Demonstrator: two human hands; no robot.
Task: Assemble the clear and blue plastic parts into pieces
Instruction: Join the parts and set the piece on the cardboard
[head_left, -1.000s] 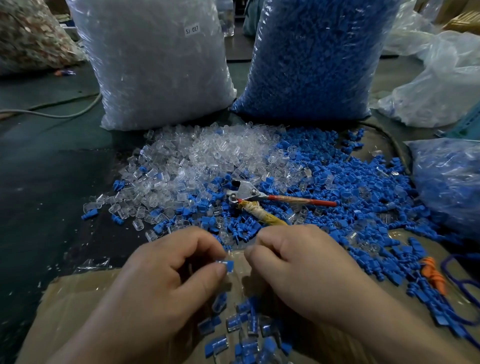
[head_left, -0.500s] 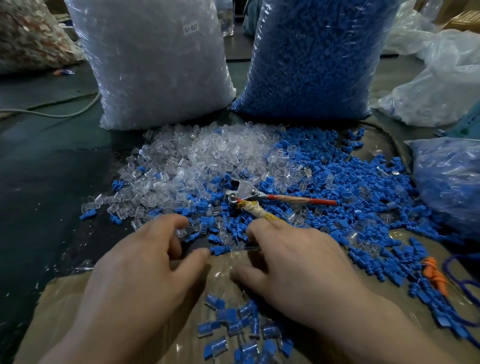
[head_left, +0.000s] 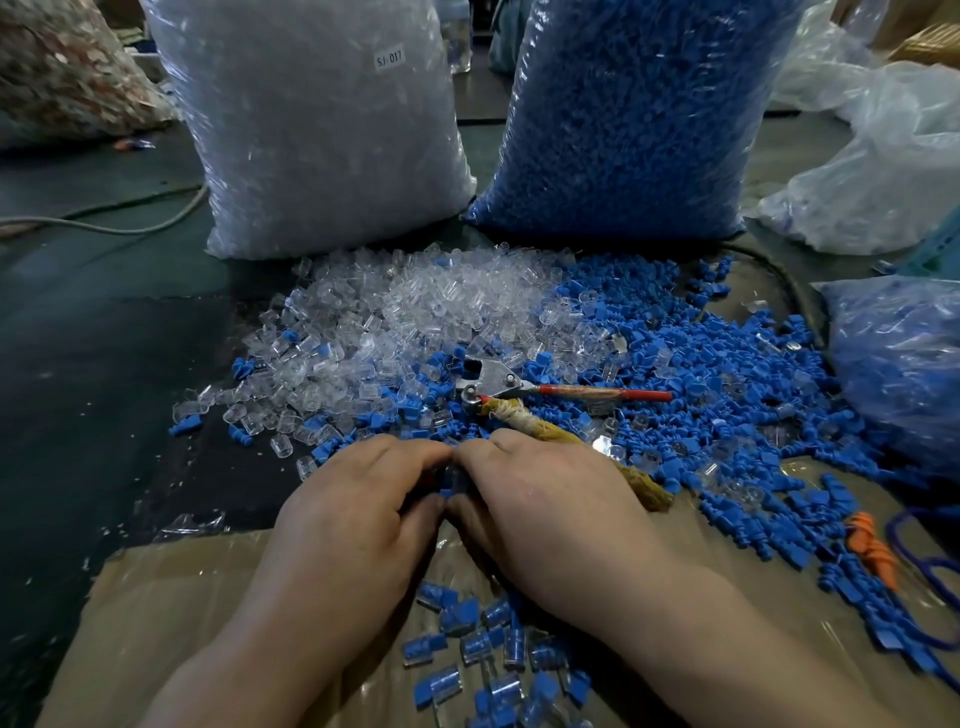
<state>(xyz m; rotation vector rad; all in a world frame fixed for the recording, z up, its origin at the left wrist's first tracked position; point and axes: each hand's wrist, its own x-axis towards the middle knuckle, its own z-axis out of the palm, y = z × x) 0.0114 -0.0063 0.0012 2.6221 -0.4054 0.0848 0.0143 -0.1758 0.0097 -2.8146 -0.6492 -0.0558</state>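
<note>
Both hands' fingers (head_left: 415, 462) around blue part (head_left: 458, 480)

The left hand (head_left: 358, 512) and right hand (head_left: 540, 514) meet fingertip to fingertip over a small blue part (head_left: 457, 480), mostly hidden between them. Beyond lie clear parts (head_left: 415, 312), blue parts (head_left: 701, 374) and pliers (head_left: 498, 384). Assembled pieces (head_left: 478, 644) lie on cardboard (head_left: 171, 613) below the wrists.
</note>
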